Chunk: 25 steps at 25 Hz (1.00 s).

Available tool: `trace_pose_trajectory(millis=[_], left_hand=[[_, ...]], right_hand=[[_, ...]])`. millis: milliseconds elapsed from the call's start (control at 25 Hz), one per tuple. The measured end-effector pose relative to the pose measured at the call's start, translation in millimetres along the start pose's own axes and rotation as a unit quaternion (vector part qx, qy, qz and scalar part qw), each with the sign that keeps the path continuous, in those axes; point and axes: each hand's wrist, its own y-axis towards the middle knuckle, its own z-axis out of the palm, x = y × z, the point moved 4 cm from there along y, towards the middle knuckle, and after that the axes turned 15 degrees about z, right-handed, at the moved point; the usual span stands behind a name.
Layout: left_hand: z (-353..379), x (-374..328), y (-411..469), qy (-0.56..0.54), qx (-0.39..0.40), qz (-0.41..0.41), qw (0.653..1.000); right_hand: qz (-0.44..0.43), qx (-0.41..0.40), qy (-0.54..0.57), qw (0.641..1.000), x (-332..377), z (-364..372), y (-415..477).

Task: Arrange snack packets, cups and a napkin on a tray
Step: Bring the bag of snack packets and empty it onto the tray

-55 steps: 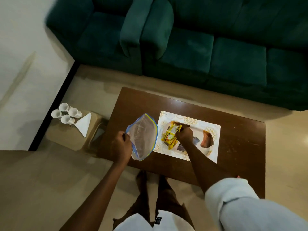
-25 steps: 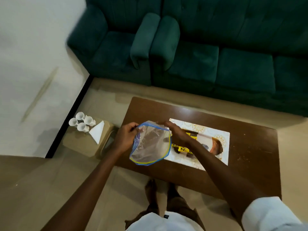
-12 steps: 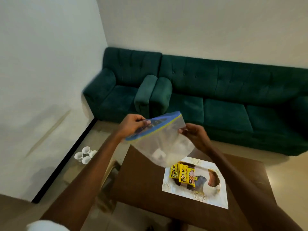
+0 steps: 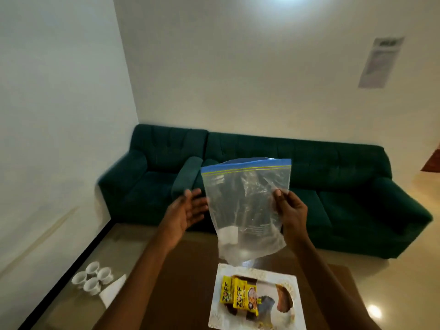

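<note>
My right hand [image 4: 289,208] pinches the right edge of a clear zip bag [image 4: 247,210] with a blue strip, held upright in the air over the brown table [image 4: 181,282]. My left hand [image 4: 188,210] is open beside the bag's left edge, fingers spread, apart from it. Below, a white patterned tray [image 4: 292,279] lies on the table with two yellow snack packets [image 4: 240,297] on its left half. Several white cups [image 4: 92,278] and a folded white napkin [image 4: 113,291] sit on a low stand at the lower left.
A dark green sofa [image 4: 333,194] runs along the far wall behind the table. White walls meet at the left corner. Shiny beige floor [image 4: 385,282] lies to the right of the table.
The view has tilted up further. My left hand has let go of the bag's top and opened; my right hand now holds the bag alone, hanging upright.
</note>
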Motion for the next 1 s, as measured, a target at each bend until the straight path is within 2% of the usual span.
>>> trace_pose_trajectory(millis=[80,160,240,400,560,760,880,1000], left_hand=[[44,19,-30,0.067,0.062,0.001,0.996],[81,28,-48,0.105,0.064,-0.013,0.992],[104,29,-60,0.105,0.005,-0.011,0.994],[125,38,-84,0.097,-0.126,-0.01,0.987],[123,45,-108,0.14,-0.256,0.047,0.955],[114,47,-115,0.141,-0.251,0.068,0.955],[114,44,-114,0.154,-0.254,0.086,0.951],[111,27,-115,0.202,-0.291,0.14,0.925]], right_hand=[[0.013,-0.015,0.043,0.999,6,-14,-2],[0.025,-0.013,0.036,0.999,8,-27,-6],[0.01,-0.015,0.001,1.0,6,-38,-13],[-0.088,-0.074,-0.116,0.987,5,-56,-38],[-0.102,-0.085,-0.189,0.973,-2,-67,-59],[-0.008,-0.126,-0.164,0.978,-16,-84,-69],[-0.01,-0.15,-0.157,0.976,-12,-82,-75],[-0.018,-0.181,-0.144,0.973,-8,-74,-79]])
